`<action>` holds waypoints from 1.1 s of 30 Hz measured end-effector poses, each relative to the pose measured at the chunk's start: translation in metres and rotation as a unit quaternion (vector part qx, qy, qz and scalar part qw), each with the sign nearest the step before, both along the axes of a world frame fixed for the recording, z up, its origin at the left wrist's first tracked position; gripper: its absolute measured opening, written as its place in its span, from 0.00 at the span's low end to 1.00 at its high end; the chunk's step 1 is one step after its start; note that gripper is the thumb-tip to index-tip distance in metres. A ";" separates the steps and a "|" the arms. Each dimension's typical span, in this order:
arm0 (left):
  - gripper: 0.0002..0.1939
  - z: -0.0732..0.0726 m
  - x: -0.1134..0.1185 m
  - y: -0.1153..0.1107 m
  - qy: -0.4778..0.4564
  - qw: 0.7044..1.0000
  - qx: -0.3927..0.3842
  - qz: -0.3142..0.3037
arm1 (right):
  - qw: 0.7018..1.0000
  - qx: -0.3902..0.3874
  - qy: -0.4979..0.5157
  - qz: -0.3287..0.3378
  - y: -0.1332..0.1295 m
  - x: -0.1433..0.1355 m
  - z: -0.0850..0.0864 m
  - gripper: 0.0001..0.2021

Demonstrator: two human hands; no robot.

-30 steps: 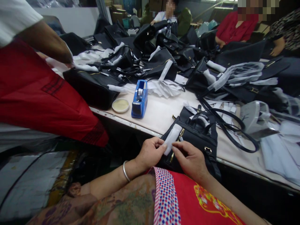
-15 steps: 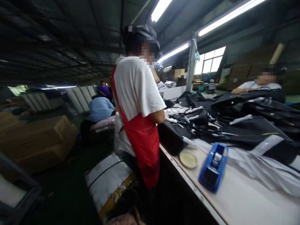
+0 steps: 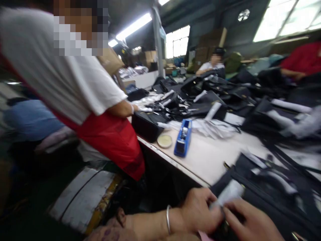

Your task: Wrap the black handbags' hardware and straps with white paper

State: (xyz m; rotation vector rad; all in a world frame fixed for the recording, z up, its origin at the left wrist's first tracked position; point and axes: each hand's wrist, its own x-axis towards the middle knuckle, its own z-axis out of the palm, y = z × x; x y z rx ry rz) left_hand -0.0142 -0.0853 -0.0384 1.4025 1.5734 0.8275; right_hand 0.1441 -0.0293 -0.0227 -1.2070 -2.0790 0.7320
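Both hands (image 3: pixel 202 209) (image 3: pixel 254 221) close tog., fingers bent; L pinching wht strip (image 3: pixel 231 191).

Ceiling lamp (image 3: pixel 135 26): glaring white to me
Windows (image 3: pixel 272 18): washed out
Floor (image 3: pixel 27 204): sunk in dark shadow
Near bag (image 3: pixel 265 192): I get it blurred
Left edge: stretched, leaning

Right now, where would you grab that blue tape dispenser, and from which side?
I'd try the blue tape dispenser by the two long sides of its body, coming down from above on the side of the near table edge. It stands upright, long and narrow, one end towards that edge; the round dish sits on its left, white sheets beyond its right.
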 end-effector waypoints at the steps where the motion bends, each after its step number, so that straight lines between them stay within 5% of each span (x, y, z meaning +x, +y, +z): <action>1: 0.05 0.000 0.002 0.002 0.022 0.999 0.031 -0.003 | 0.995 -0.098 -0.012 0.008 -0.012 0.008 0.004 0.13; 4: 0.05 0.000 0.003 0.014 0.031 0.996 0.078 -0.027 | 0.936 -0.347 0.054 -0.014 -0.021 0.018 0.016 0.13; 6: 0.05 0.000 0.002 0.020 0.019 0.996 0.083 -0.019 | 0.890 -0.443 0.101 -0.029 -0.017 0.022 0.020 0.13; 8: 0.06 -0.001 0.000 0.021 -0.007 0.997 0.070 -0.018 | 0.891 -0.438 0.107 -0.051 -0.017 0.027 0.021 0.12; 12: 0.06 -0.004 -0.001 0.019 -0.037 0.998 0.056 -0.014 | 0.943 -0.307 0.071 -0.111 -0.023 0.028 0.019 0.11; 16: 0.04 -0.005 -0.002 0.018 0.017 0.995 0.099 -0.014 | 0.943 -0.307 0.086 -0.097 -0.026 0.023 0.019 0.14; 21: 0.04 -0.002 -0.003 0.018 0.126 0.970 0.202 -0.042 | 0.905 -0.383 0.160 -0.096 -0.025 0.021 0.023 0.22; 25: 0.04 0.000 -0.003 0.018 0.189 0.949 0.243 -0.065 | 0.841 -0.475 0.224 -0.126 -0.024 0.011 0.024 0.28; 30: 0.03 0.000 -0.003 0.016 0.207 0.939 0.265 -0.071 | 0.787 -0.544 0.260 -0.132 -0.026 0.003 0.020 0.18; 33: 0.03 -0.002 -0.003 0.016 0.197 0.942 0.265 -0.061 | 0.783 -0.541 0.271 -0.145 -0.030 0.006 0.018 0.17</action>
